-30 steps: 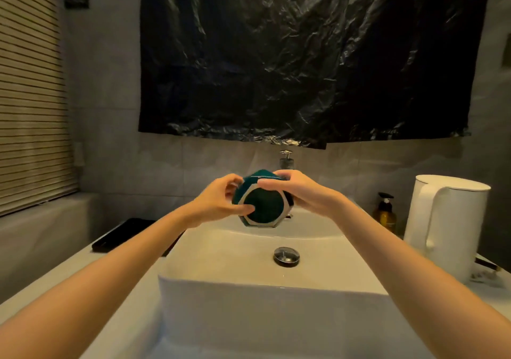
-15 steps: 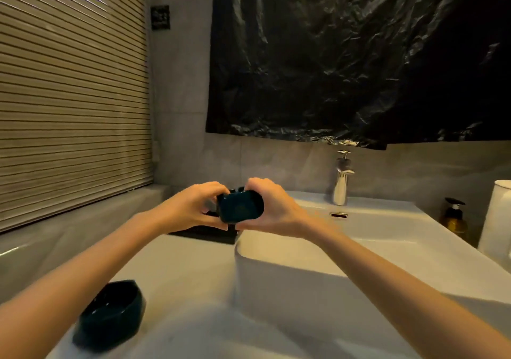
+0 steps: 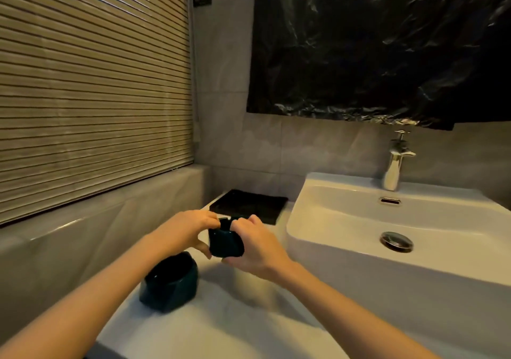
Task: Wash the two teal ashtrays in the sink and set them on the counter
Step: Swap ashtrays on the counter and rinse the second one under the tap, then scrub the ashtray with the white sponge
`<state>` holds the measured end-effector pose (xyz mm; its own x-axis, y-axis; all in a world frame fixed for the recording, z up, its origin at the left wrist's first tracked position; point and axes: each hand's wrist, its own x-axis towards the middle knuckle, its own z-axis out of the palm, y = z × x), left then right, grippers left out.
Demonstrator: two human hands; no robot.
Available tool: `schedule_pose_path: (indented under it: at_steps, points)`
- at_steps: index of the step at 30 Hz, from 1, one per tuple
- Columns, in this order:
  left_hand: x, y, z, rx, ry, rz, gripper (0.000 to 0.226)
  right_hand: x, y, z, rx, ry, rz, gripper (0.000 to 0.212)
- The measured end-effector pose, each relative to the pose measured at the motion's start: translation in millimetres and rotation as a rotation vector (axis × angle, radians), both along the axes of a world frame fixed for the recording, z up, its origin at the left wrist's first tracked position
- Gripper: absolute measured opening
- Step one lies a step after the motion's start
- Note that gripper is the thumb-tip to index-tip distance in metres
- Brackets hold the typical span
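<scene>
Head: left hand (image 3: pixel 188 231) and right hand (image 3: pixel 257 250) both gripping ashtray (image 3: pixel 225 243), grip tight on rim and sides. Ashtray moving from over sink (image 3: pixel 331 250) to above desk (image 3: pixel 221 331), near second ashtray (image 3: pixel 170 284) sitting there. Likely washing done; set-down coming.

view: head, single | worn, faces forward-down | close above counter (image 3: pixel 221 331) | sink (image 3: pixel 387 289) at right
</scene>
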<state>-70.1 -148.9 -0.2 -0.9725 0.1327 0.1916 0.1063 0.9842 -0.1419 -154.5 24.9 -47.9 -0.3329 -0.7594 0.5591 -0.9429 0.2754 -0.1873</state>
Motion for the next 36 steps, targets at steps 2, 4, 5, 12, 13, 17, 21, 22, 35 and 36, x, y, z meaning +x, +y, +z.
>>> schedule_pose_path:
  at_steps: [2,4,5,12,13,17,21,22,35,36]
  points:
    - [0.8,-3.4,-8.9,0.049,-0.043,-0.006,0.042,-1.4,-5.1,-16.0,-0.014,-0.042,0.011,0.039]
    - [-1.0,-5.9,-15.4,0.053,-0.064,-0.021,0.039,-3.8,-8.5,-28.1,-0.019,-0.081,0.012,0.039]
    - [-2.6,-7.1,-18.1,0.051,-0.077,-0.024,0.037,-5.3,-9.9,-32.4,-0.011,-0.090,0.011,0.041]
    - [-20.1,-9.2,-28.9,-0.041,-0.177,0.024,0.033,-16.7,-16.3,-45.3,0.037,-0.119,0.001,0.047]
    - [-22.7,-8.3,-29.6,-0.061,-0.191,0.037,0.034,-18.0,-16.7,-46.3,0.042,-0.120,0.002,0.047]
    - [-27.0,-7.4,-33.9,-0.116,-0.179,0.063,0.033,-23.7,-17.3,-52.5,0.057,-0.145,0.001,0.047]
    - [-30.8,-10.9,-42.2,-0.141,-0.164,0.079,0.031,-25.8,-16.5,-58.9,0.059,-0.123,-0.001,0.045]
    - [-31.5,-11.2,-43.9,-0.137,-0.159,0.079,0.031,-26.0,-15.9,-59.7,0.065,-0.118,0.002,0.045]
    - [-14.3,-9.8,-53.4,0.154,-0.047,0.137,0.042,-17.9,-6.1,-52.6,0.243,-0.017,-0.052,0.042]
    - [-5.8,-10.0,-53.1,0.202,0.008,0.161,0.043,-13.6,-5.5,-49.8,0.214,-0.040,-0.049,0.041]
